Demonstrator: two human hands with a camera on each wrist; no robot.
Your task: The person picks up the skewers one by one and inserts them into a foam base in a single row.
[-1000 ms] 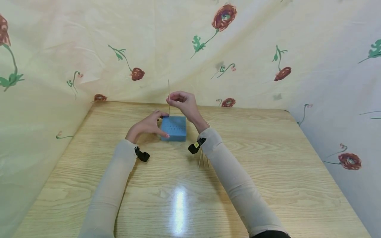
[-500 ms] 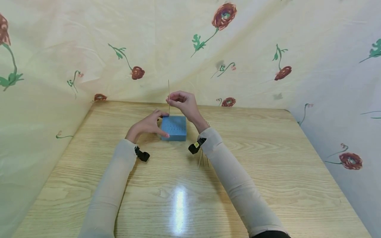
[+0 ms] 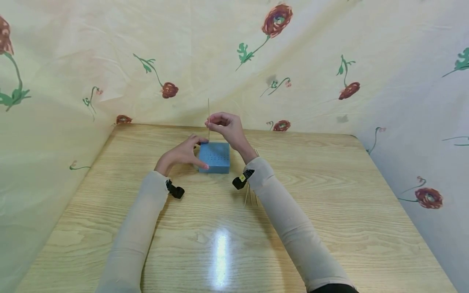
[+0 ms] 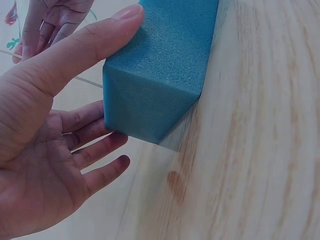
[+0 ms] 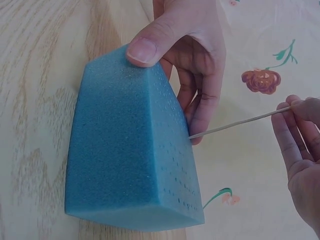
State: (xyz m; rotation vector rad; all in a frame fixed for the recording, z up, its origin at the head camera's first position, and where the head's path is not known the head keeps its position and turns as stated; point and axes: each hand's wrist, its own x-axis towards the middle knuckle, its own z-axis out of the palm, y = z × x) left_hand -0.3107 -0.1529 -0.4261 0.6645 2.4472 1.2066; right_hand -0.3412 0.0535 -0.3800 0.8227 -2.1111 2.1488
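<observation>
A blue foam block (image 3: 216,156) with rows of small holes in its top sits toward the table's far side. My left hand (image 3: 181,154) grips its left end, the thumb on the near face and the fingers reaching round to the far face, as the left wrist view shows. Between thumb and fingertips, my right hand (image 3: 228,125) pinches a thin wooden skewer (image 3: 208,106). The skewer stands upright at the block's far left corner. In the right wrist view, its lower end (image 5: 200,134) meets the holed face beside the left fingertips.
Several more thin skewers (image 3: 250,198) lie on the wooden table (image 3: 176,244), partly hidden under the right forearm. A flowered cloth (image 3: 205,49) hangs behind the table's far edge and along both sides. Small black cameras are strapped to both wrists.
</observation>
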